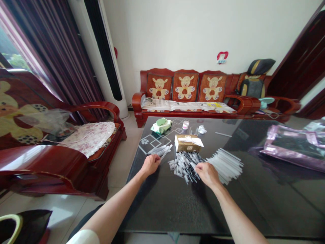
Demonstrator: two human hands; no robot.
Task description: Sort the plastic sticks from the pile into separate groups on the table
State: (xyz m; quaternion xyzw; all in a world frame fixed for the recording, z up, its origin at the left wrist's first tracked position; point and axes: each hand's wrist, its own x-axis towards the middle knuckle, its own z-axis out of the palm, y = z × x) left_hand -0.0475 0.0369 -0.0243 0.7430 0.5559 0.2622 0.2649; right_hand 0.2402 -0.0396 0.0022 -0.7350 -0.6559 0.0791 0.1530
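Observation:
My left hand [151,164] is closed in a pinch on a slim translucent stick at the left of the dark table. Under and beside its fingers lies a small bundle of similar pale sticks [158,149]. My right hand [207,173] reaches to the right side of a loose pile of thin black sticks with whitish sleeves [185,166]. Its thumb and fingertips are pinched together there; what they hold, if anything, is too small to make out. Right of that hand, long translucent white tubes [227,166] lie side by side in a fanned heap.
Behind the pile stands a tissue box [188,143]. Further back are a green wipes pack [161,126], a small cup [186,124], crumpled tissue [202,129] and a lone stick [223,134]. A clear purple-edged bag [291,144] lies on the right. Wooden sofas surround the table [175,210].

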